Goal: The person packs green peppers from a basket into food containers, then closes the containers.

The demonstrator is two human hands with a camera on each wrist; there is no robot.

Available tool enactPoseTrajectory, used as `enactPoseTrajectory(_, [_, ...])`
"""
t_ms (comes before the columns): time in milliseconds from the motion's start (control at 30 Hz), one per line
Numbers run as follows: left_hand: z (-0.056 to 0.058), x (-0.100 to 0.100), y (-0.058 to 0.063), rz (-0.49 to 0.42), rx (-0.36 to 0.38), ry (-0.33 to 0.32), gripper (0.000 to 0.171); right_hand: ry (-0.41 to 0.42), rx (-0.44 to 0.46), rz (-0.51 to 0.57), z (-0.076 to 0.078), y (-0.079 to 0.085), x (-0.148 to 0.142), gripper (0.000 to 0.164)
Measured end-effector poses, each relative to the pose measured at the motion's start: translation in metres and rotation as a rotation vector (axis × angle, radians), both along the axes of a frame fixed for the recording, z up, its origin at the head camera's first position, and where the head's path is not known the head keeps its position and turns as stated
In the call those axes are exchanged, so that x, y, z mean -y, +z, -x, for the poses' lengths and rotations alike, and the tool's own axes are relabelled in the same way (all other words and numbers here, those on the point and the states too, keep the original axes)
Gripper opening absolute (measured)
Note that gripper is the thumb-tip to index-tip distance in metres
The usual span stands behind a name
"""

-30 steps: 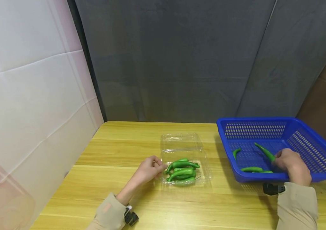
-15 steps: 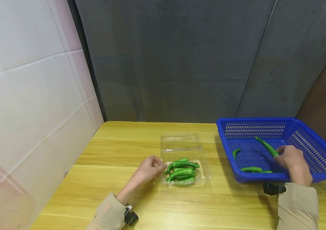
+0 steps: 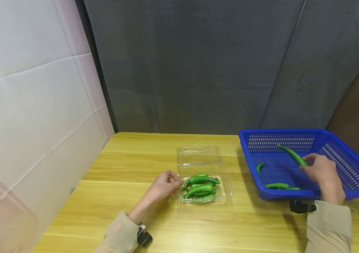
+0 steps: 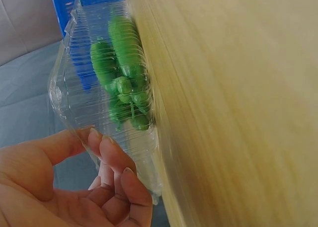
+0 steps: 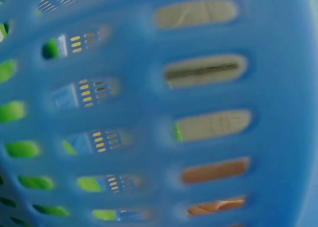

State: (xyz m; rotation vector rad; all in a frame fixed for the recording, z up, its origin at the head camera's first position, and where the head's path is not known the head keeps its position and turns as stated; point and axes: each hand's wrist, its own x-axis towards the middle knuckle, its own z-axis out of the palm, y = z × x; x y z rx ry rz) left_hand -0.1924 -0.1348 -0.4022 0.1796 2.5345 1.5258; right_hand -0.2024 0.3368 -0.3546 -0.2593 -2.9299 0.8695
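My left hand pinches the left edge of a clear plastic clamshell box between thumb and forefinger; the left wrist view shows the fingertips at its rim. Several green chili peppers lie in the box, its lid folded back. Over the blue basket, my right hand holds a long green chili pepper by its thick end, the thin end pointing up and away to the left. In the right wrist view the basket's slotted wall hides the hand.
A few more chili peppers lie on the basket's floor near its front wall, and a small curved chili pepper lies at its left side. Box and basket stand on a wooden table. A grey curtain hangs behind, a white sheet at left.
My right hand has risen from the basket's floor with the chili pepper, moving slightly up and away. The left hand and the clamshell box have stayed in place.
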Motion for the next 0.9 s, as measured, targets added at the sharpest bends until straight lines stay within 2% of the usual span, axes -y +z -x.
enactPoseTrajectory(400, [0.0,0.0,0.0,0.0,0.002,-0.001,0.021,0.0,-0.115,-0.007,-0.002,0.005,0.01,0.04])
enactPoseTrajectory(733, [0.001,0.0,0.0,0.008,-0.004,-0.002,0.02,0.051,-0.177,-0.016,0.001,0.008,0.024,0.032])
enactPoseTrajectory(900, [0.0,0.0,0.0,0.007,-0.002,0.002,0.02,0.07,-0.175,-0.004,0.004,0.01,0.034,0.033])
